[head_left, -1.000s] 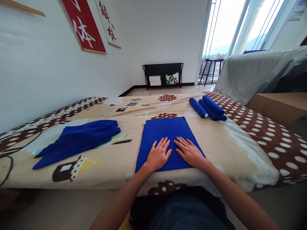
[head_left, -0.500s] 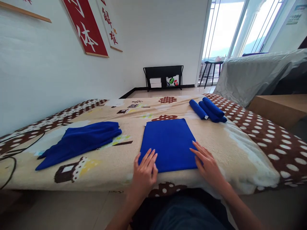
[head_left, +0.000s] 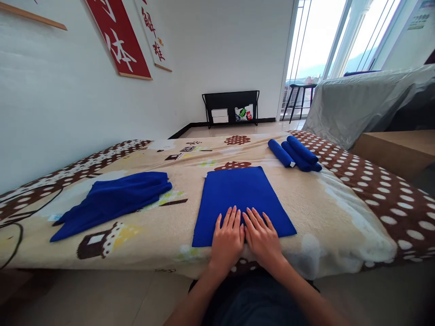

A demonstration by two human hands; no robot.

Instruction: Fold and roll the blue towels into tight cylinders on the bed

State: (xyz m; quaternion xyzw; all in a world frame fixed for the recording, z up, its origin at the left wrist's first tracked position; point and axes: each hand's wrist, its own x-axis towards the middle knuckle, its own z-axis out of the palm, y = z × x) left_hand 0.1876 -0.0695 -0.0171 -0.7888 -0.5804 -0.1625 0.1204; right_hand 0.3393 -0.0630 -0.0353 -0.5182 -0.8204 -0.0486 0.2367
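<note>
A blue towel [head_left: 238, 190], folded into a flat rectangle, lies in front of me on the patterned blanket [head_left: 163, 258]. My left hand [head_left: 228, 235] rests flat on its near edge, fingers stretched out. Close beside it, my right hand [head_left: 261, 231] lies flat on the same edge with its fingers a little apart. To the left is a crumpled blue towel [head_left: 115, 199], unfolded and loose. Several rolled blue towels [head_left: 281, 153] lie together at the back right, one with a small white tag.
Dark cables [head_left: 20, 226] lie on the blanket at far left. A cardboard box [head_left: 397, 149] and plastic-covered furniture [head_left: 360, 104] stand at the right. Beyond the bed, a black rack [head_left: 231, 102] stands by the wall, and a black stool [head_left: 301, 99] is near the glass door.
Both hands have moved inward from the towel's sides to meet at the middle of its near edge. The near corners now show uncovered. The other towels have not moved.
</note>
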